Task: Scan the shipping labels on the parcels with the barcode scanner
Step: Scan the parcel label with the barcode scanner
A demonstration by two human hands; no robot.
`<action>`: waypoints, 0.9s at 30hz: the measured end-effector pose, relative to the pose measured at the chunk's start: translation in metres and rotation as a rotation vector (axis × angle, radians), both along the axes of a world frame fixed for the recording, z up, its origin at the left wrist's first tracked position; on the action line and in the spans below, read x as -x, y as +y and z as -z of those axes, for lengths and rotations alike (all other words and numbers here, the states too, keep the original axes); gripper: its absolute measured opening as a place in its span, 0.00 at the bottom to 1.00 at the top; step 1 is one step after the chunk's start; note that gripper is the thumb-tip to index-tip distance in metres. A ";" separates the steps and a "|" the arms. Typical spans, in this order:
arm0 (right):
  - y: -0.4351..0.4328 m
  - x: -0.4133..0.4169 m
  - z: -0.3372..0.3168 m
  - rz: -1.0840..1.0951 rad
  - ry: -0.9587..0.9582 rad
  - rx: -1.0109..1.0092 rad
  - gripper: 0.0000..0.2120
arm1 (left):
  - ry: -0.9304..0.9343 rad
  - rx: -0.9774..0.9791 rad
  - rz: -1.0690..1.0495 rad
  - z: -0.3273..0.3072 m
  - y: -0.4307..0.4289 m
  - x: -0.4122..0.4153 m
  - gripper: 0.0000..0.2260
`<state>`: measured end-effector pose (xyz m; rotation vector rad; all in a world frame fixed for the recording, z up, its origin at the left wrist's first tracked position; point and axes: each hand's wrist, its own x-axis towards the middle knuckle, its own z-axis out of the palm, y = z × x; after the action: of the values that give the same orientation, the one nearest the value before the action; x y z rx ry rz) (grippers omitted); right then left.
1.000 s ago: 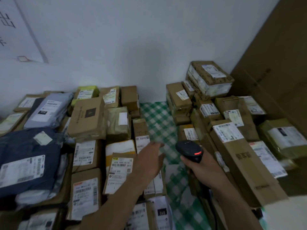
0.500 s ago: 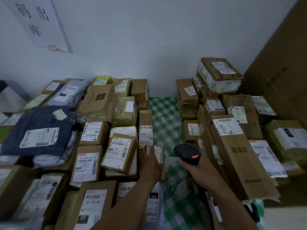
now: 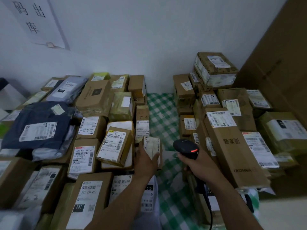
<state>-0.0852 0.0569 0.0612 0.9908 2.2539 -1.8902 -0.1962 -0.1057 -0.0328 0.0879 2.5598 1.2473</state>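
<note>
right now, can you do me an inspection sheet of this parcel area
surface: green checked cloth, bare strip between two parcel heaps
job's things: barcode scanner, red light lit; small parcel, label showing
clutter: dark blue mailer bag left, long box right, many labelled boxes
grips: left grip holds the small parcel; right grip holds the barcode scanner
cables: black cable hangs below the barcode scanner
surroundings: white wall, paper sign, big cardboard sheet at right
</note>
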 end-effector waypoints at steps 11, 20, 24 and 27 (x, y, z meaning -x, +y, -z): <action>-0.017 0.003 -0.031 0.116 0.258 0.061 0.19 | -0.063 -0.672 -0.044 -0.094 0.017 -0.031 0.30; 0.003 0.005 -0.069 0.178 0.349 -0.082 0.22 | -0.165 -0.789 0.045 -0.120 0.014 -0.020 0.33; 0.007 0.004 -0.080 0.125 0.346 -0.202 0.21 | -0.047 -0.693 0.086 -0.133 0.007 -0.006 0.40; 0.007 0.004 -0.089 0.099 0.343 -0.229 0.21 | 0.028 -0.595 0.095 -0.141 0.001 0.011 0.40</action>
<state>-0.0896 0.0638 0.1500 0.8702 2.7126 -2.0096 -0.2071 -0.1043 0.1081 0.3452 2.0886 1.9286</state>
